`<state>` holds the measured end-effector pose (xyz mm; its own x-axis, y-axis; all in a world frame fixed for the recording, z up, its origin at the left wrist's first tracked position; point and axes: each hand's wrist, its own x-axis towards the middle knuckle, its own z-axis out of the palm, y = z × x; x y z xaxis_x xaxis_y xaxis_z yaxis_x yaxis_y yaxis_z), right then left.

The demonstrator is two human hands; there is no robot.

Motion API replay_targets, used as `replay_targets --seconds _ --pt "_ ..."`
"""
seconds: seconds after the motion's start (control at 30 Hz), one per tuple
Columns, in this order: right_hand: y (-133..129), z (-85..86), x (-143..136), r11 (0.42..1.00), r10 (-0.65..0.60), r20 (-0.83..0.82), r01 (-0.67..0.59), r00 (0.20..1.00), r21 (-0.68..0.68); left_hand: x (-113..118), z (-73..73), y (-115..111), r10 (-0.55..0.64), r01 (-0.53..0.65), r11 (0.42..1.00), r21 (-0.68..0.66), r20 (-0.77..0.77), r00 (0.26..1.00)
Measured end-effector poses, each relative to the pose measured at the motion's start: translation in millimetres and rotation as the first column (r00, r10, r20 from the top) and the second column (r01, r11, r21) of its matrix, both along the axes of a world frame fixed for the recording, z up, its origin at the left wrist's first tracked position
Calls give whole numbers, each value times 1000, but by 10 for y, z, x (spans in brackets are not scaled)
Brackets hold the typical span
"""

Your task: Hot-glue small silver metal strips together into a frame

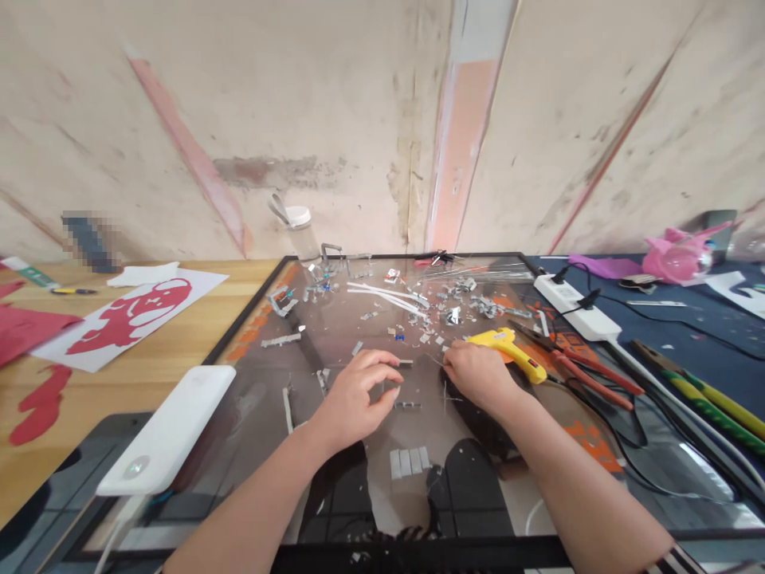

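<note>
My left hand [362, 396] hovers over a dark glossy tabletop, thumb and fingers curved apart with a gap between them. Just past its fingertips is a small grey strip [406, 363]. My right hand [475, 371] is closed, its fingertips pressed together; what they hold, if anything, is too small to make out. A yellow glue gun [508, 349] lies right behind that hand, which covers part of it. Several short grey pieces [409, 461] sit side by side nearer to me. White glue sticks [386, 296] and crumpled silvery scraps [454, 316] are scattered farther back.
Red-handled pliers [589, 375] and a white power strip [577, 309] with cables lie on the right. Green-and-yellow-handled pliers [711, 395] are farther right. At left are a white power bank [170, 426] and a red paper cutout [135, 315]. A lidded bottle [302, 231] stands by the wall.
</note>
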<state>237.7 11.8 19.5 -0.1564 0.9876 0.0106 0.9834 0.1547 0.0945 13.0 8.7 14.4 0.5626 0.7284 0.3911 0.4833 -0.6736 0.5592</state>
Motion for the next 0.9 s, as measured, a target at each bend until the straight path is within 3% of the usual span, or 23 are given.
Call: replay_targets --seconds 0.2,0.4,0.5,0.6,0.73,0.9 --pt "-20 34 49 1000 -7 2 7 1000 1 -6 -9 3 13 -13 1000 -5 34 999" --pt "121 408 141 999 48 -60 -48 997 9 2 2 -2 16 -17 1000 7 115 993" --pt "473 596 235 999 19 -43 -18 999 32 14 -9 -15 16 -23 999 40 169 985" --pt "950 646 339 998 -62 20 61 998 35 22 -34 -24 -16 -1 997 81 201 980" --pt "1517 530 398 988 -149 114 143 982 66 21 -53 -20 -41 13 991 134 202 978" --pt "1961 349 297 983 -163 203 140 966 122 16 -57 -20 -37 5 984 178 175 984"
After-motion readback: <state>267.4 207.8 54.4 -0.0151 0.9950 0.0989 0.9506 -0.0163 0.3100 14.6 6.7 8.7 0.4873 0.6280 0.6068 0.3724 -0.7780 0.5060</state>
